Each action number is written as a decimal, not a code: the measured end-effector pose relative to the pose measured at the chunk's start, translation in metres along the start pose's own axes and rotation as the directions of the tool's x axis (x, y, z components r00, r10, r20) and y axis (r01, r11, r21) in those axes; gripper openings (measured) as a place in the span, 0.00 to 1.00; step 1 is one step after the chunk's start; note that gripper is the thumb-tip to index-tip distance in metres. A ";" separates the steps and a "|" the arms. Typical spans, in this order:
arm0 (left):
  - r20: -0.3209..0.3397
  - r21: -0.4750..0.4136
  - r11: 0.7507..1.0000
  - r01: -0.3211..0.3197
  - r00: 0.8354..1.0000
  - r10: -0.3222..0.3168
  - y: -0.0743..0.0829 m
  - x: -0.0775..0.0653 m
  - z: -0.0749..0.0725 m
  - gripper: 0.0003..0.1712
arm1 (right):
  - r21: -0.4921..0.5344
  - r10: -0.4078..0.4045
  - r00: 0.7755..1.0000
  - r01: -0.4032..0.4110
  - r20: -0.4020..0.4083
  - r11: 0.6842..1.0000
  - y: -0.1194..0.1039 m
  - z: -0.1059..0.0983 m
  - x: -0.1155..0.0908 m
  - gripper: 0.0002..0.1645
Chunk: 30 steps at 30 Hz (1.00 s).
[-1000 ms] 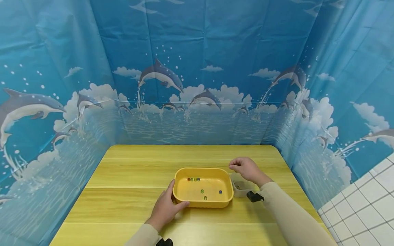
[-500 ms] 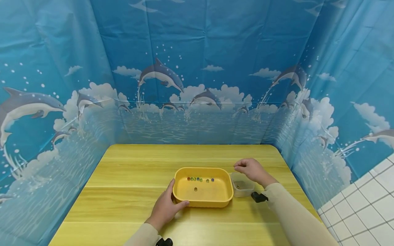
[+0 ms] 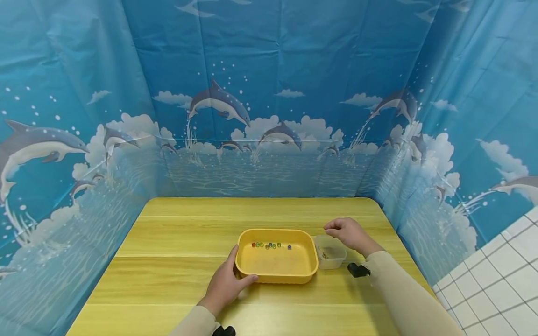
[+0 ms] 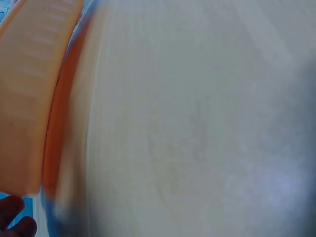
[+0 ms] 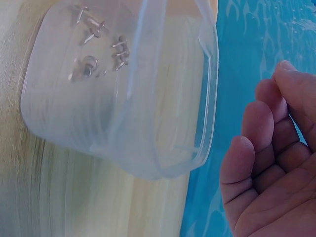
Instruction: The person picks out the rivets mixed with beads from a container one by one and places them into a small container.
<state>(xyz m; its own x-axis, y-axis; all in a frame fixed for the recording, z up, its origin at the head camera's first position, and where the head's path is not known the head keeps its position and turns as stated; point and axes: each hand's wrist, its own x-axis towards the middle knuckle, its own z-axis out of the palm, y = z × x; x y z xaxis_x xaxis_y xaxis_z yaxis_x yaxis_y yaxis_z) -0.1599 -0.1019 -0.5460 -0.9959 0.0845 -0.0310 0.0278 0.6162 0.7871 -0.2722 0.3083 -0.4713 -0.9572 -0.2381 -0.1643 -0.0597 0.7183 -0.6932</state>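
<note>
My left hand (image 3: 224,283) grips the front left corner of a yellow plastic tray (image 3: 277,280), thumb at the front rim and fingers along the left side. Several small coloured marbles (image 3: 274,246) lie in a loose line near the tray's back wall. In the left wrist view, fingertips (image 4: 22,224) show beside the tray's wall (image 4: 24,98). My right hand (image 3: 350,234) hovers behind a clear plastic box (image 3: 334,263). Its fingers are curled and the thumb (image 5: 296,86) meets the index finger, with nothing visible between them. Small shiny metal pins (image 5: 94,29) lie in the box.
The box stands against the tray's right side. Both rest on a yellow wood-grain table (image 3: 176,261). A blue dolphin-print curtain (image 3: 269,168) surrounds the table, and white tiles (image 3: 500,270) show at right.
The marbles have rolled toward the tray's back wall, and one more shows than a second ago. My right hand has moved right, away from the tray. My left hand stays put.
</note>
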 end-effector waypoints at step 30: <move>-0.002 0.024 1.000 -0.010 1.000 0.010 -0.004 -0.002 0.003 0.72 | 0.149 0.012 1.000 -0.015 0.025 0.989 0.016 -0.006 -0.014 0.21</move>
<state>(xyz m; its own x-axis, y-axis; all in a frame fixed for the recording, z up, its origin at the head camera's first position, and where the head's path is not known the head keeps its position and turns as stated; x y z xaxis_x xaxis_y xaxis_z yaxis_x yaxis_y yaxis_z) -0.1578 -0.1022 -0.5512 -0.9958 0.0889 -0.0218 0.0397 0.6343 0.7721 -0.2615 0.3271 -0.4757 -0.9505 -0.2458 -0.1899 -0.0021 0.6164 -0.7874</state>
